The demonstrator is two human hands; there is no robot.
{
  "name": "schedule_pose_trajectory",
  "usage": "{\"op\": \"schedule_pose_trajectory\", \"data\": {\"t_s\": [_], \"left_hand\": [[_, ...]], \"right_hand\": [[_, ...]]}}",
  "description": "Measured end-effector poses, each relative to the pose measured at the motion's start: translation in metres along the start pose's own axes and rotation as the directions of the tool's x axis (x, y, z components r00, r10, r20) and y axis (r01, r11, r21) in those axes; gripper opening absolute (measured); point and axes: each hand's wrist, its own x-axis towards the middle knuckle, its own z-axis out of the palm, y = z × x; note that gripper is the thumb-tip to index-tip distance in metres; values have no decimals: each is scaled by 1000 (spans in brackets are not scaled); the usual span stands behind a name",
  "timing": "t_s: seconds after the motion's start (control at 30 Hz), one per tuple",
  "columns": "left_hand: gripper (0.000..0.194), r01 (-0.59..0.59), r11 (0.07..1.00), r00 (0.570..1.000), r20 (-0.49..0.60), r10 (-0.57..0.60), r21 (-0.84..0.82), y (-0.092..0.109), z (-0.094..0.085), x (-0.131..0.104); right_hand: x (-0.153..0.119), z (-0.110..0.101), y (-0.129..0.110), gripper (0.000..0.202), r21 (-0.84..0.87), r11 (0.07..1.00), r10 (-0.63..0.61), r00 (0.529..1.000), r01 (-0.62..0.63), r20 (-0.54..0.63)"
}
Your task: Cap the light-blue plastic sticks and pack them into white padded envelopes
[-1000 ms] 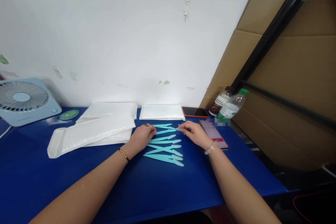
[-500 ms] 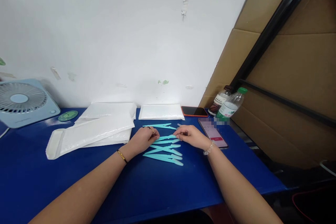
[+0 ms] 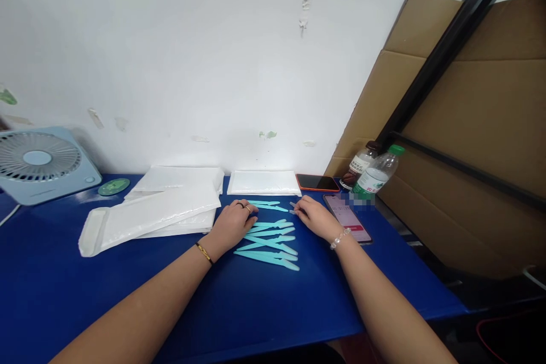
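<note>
Several turquoise eyebrow razors (image 3: 273,243) lie in a loose fanned row on the blue table, their blade ends pointing right. Two more turquoise razors (image 3: 267,205) lie farther back, apart from the row. My left hand (image 3: 234,220) rests palm down over the handle ends between the two groups, thumb and forefinger apart, and hides part of the handles. Just right of the farther razors are small clear pieces like blade caps (image 3: 292,212). My right hand (image 3: 313,217) has its fingers curled, with the fingertips on the nearer clear piece.
White padded envelopes (image 3: 157,213) are piled on the left, and another white stack (image 3: 264,182) sits against the wall. A fan (image 3: 42,165) and a green disc (image 3: 114,187) stand farther left. Two phones (image 3: 318,182) and two bottles (image 3: 375,173) are at the right, beside leaning cardboard (image 3: 469,142).
My hands have come off the razor they both held; it now lies at the back of the row. The left has shifted slightly back, and the right has moved to the clear pieces.
</note>
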Motion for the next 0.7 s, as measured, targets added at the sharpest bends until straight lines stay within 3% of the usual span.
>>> {"op": "schedule_pose_trajectory", "data": {"t_s": [0.2, 0.43, 0.57, 0.7], "left_hand": [[33, 20, 998, 998, -66, -16, 67, -1, 0, 2], [20, 73, 997, 997, 2, -73, -18, 0, -4, 3], [20, 114, 989, 993, 27, -112, -94, -2, -5, 3], [21, 158, 976, 987, 14, -157, -148, -5, -2, 4]], "right_hand": [[1, 0, -3, 14, 87, 996, 39, 997, -33, -68], [0, -1, -4, 14, 191, 980, 75, 992, -54, -104], [0, 0, -4, 13, 414, 895, 191, 981, -165, -21], [1, -1, -4, 13, 589, 786, 213, 977, -185, 22]]}}
